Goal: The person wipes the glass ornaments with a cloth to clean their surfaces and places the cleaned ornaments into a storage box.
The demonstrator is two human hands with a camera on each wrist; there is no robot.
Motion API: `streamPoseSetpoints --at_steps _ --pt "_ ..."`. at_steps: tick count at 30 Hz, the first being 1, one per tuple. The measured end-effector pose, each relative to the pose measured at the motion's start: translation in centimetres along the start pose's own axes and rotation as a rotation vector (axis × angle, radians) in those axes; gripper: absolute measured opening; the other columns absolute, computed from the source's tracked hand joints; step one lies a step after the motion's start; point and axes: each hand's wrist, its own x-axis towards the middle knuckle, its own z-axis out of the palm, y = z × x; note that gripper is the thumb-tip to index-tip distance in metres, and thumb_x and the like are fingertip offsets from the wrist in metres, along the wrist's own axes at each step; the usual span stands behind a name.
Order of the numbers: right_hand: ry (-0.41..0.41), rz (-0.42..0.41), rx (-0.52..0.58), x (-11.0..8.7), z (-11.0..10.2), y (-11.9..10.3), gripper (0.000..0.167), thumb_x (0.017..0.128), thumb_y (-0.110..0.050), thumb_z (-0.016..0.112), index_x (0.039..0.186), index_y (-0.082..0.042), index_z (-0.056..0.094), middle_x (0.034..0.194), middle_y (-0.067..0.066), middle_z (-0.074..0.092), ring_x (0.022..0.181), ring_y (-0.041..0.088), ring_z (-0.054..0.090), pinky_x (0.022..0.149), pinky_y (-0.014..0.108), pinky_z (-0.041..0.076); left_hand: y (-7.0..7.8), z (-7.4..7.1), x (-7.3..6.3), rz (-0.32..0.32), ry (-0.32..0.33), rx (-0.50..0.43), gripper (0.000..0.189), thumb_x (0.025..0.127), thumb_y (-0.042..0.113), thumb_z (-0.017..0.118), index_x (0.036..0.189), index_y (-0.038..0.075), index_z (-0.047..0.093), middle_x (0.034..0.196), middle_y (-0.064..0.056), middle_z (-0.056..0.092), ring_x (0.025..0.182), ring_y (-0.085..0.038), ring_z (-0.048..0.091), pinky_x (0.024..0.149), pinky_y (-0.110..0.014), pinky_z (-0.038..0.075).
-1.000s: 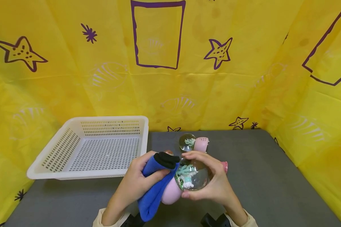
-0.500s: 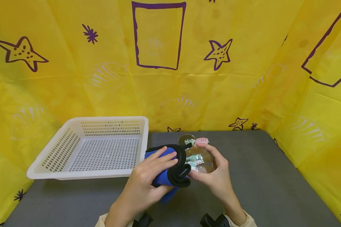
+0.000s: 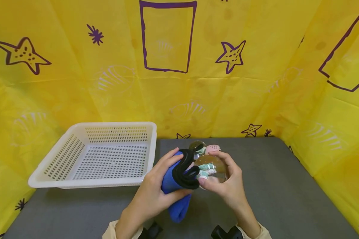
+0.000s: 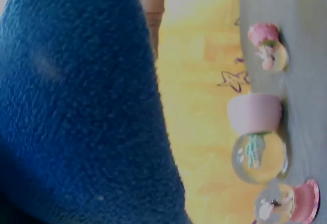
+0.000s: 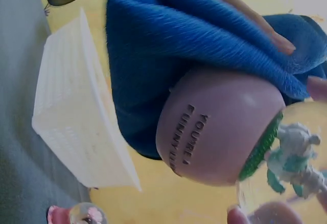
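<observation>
My right hand grips a snow globe by its clear glass ball, fingers and thumb on either side. A small pale green and white figure shows inside. In the right wrist view its rounded pink base carries raised lettering. My left hand holds a folded blue cloth with black edging, wrapped against that base. Most of the base is hidden behind the cloth in the head view. Blue cloth fills much of the left wrist view.
A white perforated basket stands at the left on the dark grey table. Behind my hands lies another snow globe with a pink base. Two smaller snow globes, one pink-based and one rose-based, flank it in the left wrist view.
The held snow globe has moved up and slightly right, away from me. My left hand has shifted the cloth round the base, its black edge now facing the glass.
</observation>
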Motion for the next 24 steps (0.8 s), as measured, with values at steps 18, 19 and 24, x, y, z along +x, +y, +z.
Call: streamPoseSetpoints --at_steps 18,19,24 --pt "0.023 0.073 0.339 0.0 0.1 -0.6 0.050 0.078 0.005 0.066 0.125 -0.011 0.059 0.113 0.005 0.065 0.094 0.016 0.065 0.070 0.030 0.060 -1.5 -0.8 -0.1 -0.051 0.074 -0.284 0.017 0.097 0.007 0.057 0.112 0.007 0.065 0.100 -0.006 0.068 0.092 -0.005 0.061 0.081 -0.025 0.052" --pt "0.039 0.100 0.353 0.0 0.1 -0.7 0.048 0.080 0.004 0.064 0.125 -0.012 0.059 0.113 0.006 0.065 0.091 0.017 0.066 0.069 0.031 0.060 -1.4 -0.7 -0.1 -0.036 0.078 -0.269 0.016 0.096 0.007 0.058 0.111 0.008 0.066 0.099 -0.005 0.068 0.092 -0.004 0.061 0.081 -0.025 0.052" --pt "0.085 0.217 0.409 0.1 0.2 -0.7 0.040 0.086 -0.008 0.059 0.125 -0.014 0.058 0.121 0.006 0.060 0.089 0.017 0.066 0.067 0.035 0.060 -1.2 -0.5 -0.1 -0.012 0.038 -0.276 0.020 0.095 0.003 0.060 0.113 0.009 0.064 0.105 -0.006 0.068 0.095 -0.006 0.060 0.084 -0.026 0.051"
